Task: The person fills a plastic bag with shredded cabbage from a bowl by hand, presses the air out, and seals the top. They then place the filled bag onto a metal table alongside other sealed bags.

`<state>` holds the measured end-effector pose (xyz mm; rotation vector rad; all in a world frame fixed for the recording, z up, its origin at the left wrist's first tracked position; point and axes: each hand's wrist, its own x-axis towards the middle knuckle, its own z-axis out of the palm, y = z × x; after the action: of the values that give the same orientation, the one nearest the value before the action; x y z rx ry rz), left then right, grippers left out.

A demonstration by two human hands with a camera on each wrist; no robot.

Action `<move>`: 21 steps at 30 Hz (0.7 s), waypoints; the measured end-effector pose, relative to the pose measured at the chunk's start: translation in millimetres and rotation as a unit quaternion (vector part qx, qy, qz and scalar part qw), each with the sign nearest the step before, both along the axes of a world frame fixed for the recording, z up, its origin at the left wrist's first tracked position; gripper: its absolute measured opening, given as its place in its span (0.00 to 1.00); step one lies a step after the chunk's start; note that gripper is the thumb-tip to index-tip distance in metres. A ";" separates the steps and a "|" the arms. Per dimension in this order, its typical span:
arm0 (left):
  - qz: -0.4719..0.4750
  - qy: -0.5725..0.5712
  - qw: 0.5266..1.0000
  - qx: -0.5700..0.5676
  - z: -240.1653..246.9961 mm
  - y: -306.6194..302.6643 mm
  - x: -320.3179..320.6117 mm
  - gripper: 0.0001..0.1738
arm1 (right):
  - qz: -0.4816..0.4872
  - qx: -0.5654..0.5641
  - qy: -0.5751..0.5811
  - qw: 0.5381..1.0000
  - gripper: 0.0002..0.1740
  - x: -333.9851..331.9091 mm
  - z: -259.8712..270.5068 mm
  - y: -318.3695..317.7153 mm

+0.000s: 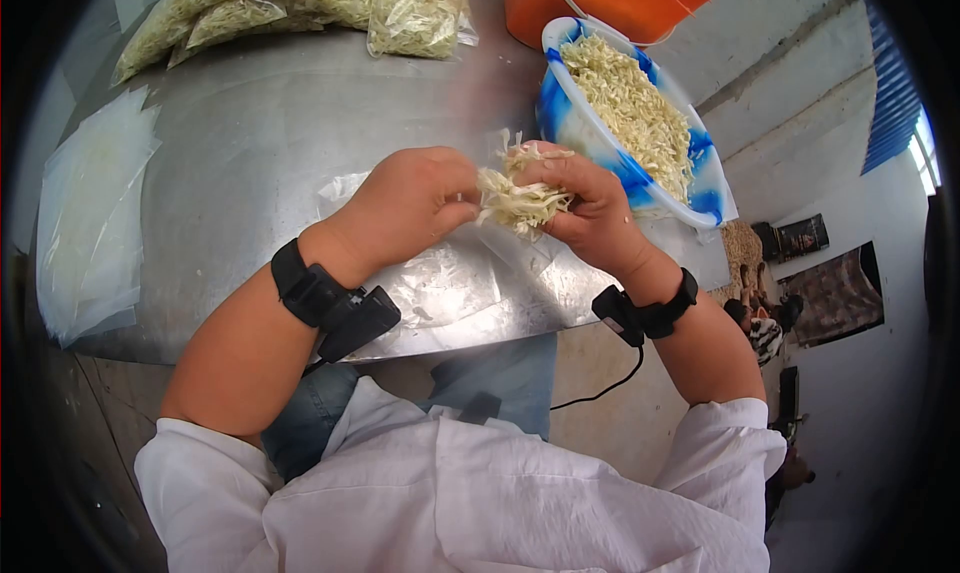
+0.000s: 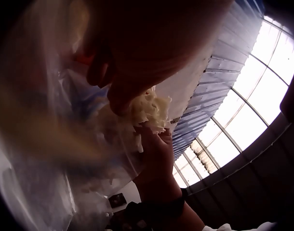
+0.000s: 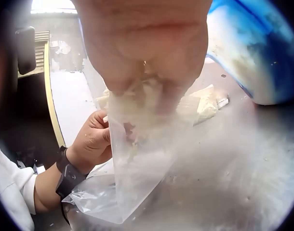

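Observation:
A clump of pale yellow shreds (image 1: pixel 520 201) bunches between the two hands, over the near part of the metal table. My right hand (image 1: pixel 590 201) grips it, thumb below and fingers above. Facing it, my left hand (image 1: pixel 425 195) has thumb and fingers bent together at the edge of a clear plastic bag (image 3: pixel 137 187). In the right wrist view the bag hangs below the right hand, with the left hand (image 3: pixel 91 139) pinching its side. The left wrist view shows the shreds (image 2: pixel 152 110) above the right hand (image 2: pixel 156 154), partly seen through blurred plastic.
A blue-and-white basin (image 1: pixel 715 178) heaped with similar shreds stands right of the hands, by an orange bucket (image 1: pixel 610 3). Filled clear bags (image 1: pixel 415 18) lie along the table's far side. Flat plastic bags (image 1: pixel 95 218) are stacked at the left of the metal table (image 1: pixel 250 123).

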<state>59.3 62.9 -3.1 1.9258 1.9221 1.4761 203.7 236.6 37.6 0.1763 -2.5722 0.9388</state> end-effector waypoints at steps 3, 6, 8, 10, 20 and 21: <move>0.001 0.005 1.000 0.007 3.0 -1.0 0.9 0.05 | -0.001 0.038 0.014 0.999 0.21 -0.2 -0.2 0.5; 0.002 0.012 0.999 -0.037 3.5 -1.9 0.0 0.09 | 0.019 0.061 0.044 0.997 0.22 -1.2 0.3 0.5; 0.000 0.001 1.000 -0.031 2.0 -1.2 -0.4 0.08 | 0.042 0.063 0.046 0.996 0.22 -0.6 -0.1 0.1; -0.003 0.015 1.000 -0.020 2.4 -1.0 -0.2 0.08 | 0.041 0.034 0.027 0.998 0.21 -1.8 -3.4 1.6; 0.003 0.049 0.998 -0.033 -0.1 -2.1 3.5 0.05 | 0.049 -0.021 -0.138 0.989 0.21 -9.7 1.5 3.6; 0.003 0.049 0.998 -0.033 1.1 -2.5 3.6 0.05 | 0.048 -0.022 -0.138 0.989 0.21 -10.8 1.0 4.6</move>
<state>62.9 60.4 -2.0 2.0011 1.9899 1.3245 192.8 241.1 38.6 0.1709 -2.8132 1.1235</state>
